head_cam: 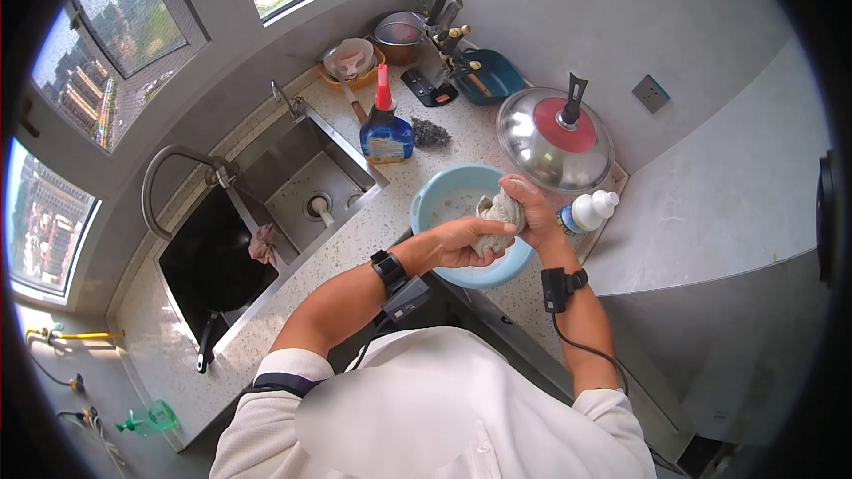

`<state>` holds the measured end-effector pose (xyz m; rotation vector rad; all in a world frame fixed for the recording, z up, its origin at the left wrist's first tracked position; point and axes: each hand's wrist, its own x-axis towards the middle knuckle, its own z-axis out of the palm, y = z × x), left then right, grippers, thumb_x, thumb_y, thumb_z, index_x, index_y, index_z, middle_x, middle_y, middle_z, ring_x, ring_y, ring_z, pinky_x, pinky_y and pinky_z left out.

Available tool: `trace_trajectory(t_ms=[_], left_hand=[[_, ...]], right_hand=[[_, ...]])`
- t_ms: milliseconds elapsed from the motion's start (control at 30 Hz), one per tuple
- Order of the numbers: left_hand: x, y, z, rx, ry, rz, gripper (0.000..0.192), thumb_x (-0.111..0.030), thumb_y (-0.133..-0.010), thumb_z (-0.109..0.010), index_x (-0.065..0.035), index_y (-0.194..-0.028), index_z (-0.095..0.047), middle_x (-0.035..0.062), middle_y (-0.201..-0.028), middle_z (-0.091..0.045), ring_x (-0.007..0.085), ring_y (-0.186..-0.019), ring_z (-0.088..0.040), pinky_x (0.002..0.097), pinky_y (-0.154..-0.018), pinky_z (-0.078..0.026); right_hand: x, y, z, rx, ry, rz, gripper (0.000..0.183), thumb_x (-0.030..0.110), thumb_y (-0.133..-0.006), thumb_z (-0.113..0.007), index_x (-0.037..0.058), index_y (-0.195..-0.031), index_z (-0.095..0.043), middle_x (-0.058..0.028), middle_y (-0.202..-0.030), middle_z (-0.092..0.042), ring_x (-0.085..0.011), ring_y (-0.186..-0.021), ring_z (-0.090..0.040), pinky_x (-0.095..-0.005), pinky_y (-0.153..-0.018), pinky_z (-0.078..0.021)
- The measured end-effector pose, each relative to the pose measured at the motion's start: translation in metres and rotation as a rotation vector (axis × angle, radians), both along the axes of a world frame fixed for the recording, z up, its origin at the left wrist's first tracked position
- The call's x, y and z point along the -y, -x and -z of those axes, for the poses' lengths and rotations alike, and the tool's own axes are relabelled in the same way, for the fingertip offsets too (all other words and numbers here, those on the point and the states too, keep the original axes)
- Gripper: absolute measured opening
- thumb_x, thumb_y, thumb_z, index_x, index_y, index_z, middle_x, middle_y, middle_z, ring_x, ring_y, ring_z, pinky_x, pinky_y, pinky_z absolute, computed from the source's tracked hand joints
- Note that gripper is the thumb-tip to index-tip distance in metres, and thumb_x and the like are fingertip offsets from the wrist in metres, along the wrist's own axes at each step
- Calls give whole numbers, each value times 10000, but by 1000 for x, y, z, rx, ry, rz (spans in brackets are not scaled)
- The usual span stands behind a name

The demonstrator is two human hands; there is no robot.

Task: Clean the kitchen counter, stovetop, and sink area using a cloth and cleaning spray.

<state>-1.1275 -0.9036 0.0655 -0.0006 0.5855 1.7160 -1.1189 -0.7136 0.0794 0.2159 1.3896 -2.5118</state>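
Observation:
A bunched, light grey cloth (pixel 500 213) is gripped between both hands above a light blue plastic basin (pixel 424 209). My left hand (pixel 469 239) closes around its lower end, thumb lying along the top. Around the upper end wraps my right hand (pixel 532 209), with a bit of cloth showing past the fingers. Water with some suds (pixel 459 203) lies in the basin, partly hidden by my hands and the cloth. A white plastic bottle (pixel 589 213) with a blue label leans beside my right wrist.
Behind the basin stand a blue spray bottle (pixel 386 136) with a red nozzle, a steel-wool scourer (pixel 430 132), a knife block (pixel 429 83) and a domed steel lid (pixel 532 140). To the left, a double steel sink (pixel 313 176) holds a black pan (pixel 216 266); a pinkish rag (pixel 264 244) hangs over its divider.

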Motion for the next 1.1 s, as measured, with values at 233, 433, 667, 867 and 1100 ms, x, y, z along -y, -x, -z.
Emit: trace_trajectory(t_ms=[233, 433, 667, 867, 1100], left_hand=[[-15, 1, 5, -733, 502, 34, 408, -175, -793, -779, -85, -1149, -602, 36, -945, -620, 139, -813, -624, 319, -587, -527], [-27, 4, 35, -1307, 719, -47, 430, -178, -717, -771, 55, -1051, -632, 178, -866, -699, 322, -782, -700, 397, -682, -557], [-29, 9, 56, -1459, 936, -6, 617, -133, -724, -733, 174, -1205, -497, 302, -962, -686, 448, -939, -691, 485, -782, -551], [-17, 3, 23, -1473, 996, 36, 934, -224, -686, -807, 156, -1383, -316, 292, -1067, -680, 447, -991, -678, 466, -822, -546], [18, 19, 14, -453, 399, -153, 964, -807, -898, -445, -1, -1425, -429, 175, -1171, -643, 250, -1039, -684, 384, -805, -596]], right_hand=[[8, 9, 13, -26, -553, 2, 201, 191, -863, -797, 60, -934, -662, -8, -833, -651, -111, -750, -621, -302, -649, -506], [10, 21, 52, -99, -1102, 93, 324, 232, -763, -795, -14, -934, -670, -121, -861, -713, -215, -785, -679, -359, -723, -534], [31, 14, 54, -189, -1345, 317, 286, 248, -804, -779, -3, -837, -646, -80, -782, -673, -154, -727, -627, -346, -667, -498], [20, 1, 48, 36, -718, 256, 280, 243, -846, -790, 10, -923, -657, -76, -822, -678, -170, -731, -648, -324, -691, -532], [1, -6, 28, 25, -35, 247, 176, 115, -889, -698, 26, -1028, -634, -95, -1014, -685, -201, -942, -675, -344, -832, -569]])
